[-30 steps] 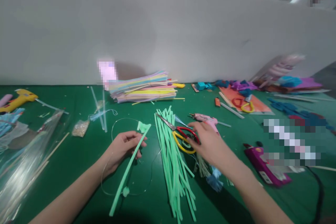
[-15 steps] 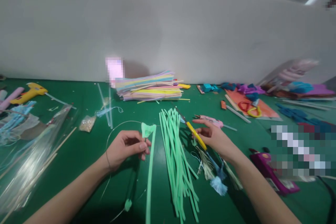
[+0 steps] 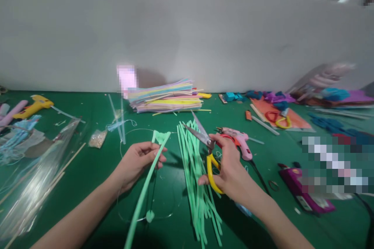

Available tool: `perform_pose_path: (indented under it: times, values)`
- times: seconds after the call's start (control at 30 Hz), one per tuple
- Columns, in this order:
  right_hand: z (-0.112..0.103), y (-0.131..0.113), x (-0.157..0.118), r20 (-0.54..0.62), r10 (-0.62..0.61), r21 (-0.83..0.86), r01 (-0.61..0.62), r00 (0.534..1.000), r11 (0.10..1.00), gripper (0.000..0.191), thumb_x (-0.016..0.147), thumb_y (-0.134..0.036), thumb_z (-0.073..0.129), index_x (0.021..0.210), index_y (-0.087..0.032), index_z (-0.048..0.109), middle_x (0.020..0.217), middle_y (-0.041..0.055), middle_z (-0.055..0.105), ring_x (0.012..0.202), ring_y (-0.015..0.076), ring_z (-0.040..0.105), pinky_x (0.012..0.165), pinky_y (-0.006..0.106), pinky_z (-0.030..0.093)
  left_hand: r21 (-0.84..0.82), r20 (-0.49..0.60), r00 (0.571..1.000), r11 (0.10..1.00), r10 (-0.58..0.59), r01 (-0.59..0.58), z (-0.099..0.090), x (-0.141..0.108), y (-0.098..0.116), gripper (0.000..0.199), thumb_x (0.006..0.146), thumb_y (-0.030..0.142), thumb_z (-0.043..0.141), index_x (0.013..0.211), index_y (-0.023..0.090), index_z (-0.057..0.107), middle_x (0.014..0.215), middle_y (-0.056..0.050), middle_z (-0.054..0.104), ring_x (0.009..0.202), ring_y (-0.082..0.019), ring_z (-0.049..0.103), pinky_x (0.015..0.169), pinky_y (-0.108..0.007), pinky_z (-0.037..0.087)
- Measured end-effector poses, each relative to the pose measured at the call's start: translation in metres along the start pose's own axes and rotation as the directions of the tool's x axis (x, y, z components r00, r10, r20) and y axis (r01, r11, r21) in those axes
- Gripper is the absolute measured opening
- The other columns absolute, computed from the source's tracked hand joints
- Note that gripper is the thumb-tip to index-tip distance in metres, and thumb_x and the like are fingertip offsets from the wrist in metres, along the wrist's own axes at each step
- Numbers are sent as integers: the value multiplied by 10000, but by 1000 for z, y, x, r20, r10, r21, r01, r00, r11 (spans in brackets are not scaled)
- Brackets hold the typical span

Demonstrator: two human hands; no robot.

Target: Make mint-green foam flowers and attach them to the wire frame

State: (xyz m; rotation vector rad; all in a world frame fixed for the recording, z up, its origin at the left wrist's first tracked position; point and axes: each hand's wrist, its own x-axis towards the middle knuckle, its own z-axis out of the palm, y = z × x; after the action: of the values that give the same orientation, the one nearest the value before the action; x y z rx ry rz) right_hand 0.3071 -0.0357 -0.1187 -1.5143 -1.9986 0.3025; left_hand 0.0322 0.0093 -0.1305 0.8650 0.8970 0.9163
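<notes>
My left hand [image 3: 144,159] pinches a pale-green strip [image 3: 146,184] near its folded, looped top. The strip's long tail slants down toward me, past my fingers. A thin wire loop hangs about this hand, and a small green piece [image 3: 150,216] sits at its lower end. In my right hand [image 3: 229,167] are scissors [image 3: 210,149] with yellow and red handles, my fingers through the grips. The blades are spread and point up-left, over the top of a pile of green strips [image 3: 194,186]. A gap separates the blades from the strip in my left hand.
Behind lies a stack of pastel strips [image 3: 169,99] against the grey partition [image 3: 187,31]. A pink glue gun [image 3: 238,138] rests beyond my right hand, a purple box [image 3: 304,190] further right. Left are a yellow glue gun [image 3: 37,105], a bead bag [image 3: 97,138] and clear plastic sleeves [image 3: 43,179].
My right hand has lifted the scissors, turned them and spread the blades, uncovering the pink glue gun. The held strip's tail has swung to the left.
</notes>
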Motion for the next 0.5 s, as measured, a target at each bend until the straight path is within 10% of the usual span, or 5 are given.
perform_pose_path:
  times: [0.23, 0.5]
  values:
    - [3, -9, -7, -148, -335, -321, 275, 930, 906, 464, 812, -195, 595, 1273, -165, 545, 964, 92, 576, 839, 228, 608, 664, 323, 554, -90, -60, 998, 996, 16, -21, -2, 1, 1, 445, 677, 315, 910, 1040, 137, 723, 646, -25, 716, 553, -96, 659, 524, -146, 522]
    - [21, -17, 2, -218, -326, -404, 219, 920, 888, 503, 872, -313, 555, 1304, -58, 507, 962, 141, 650, 803, 246, 664, 629, 329, 582, -136, -81, 997, 991, -3, -8, 7, -2, 3, 404, 623, 318, 938, 921, 123, 747, 640, -32, 720, 546, -97, 661, 521, -145, 534]
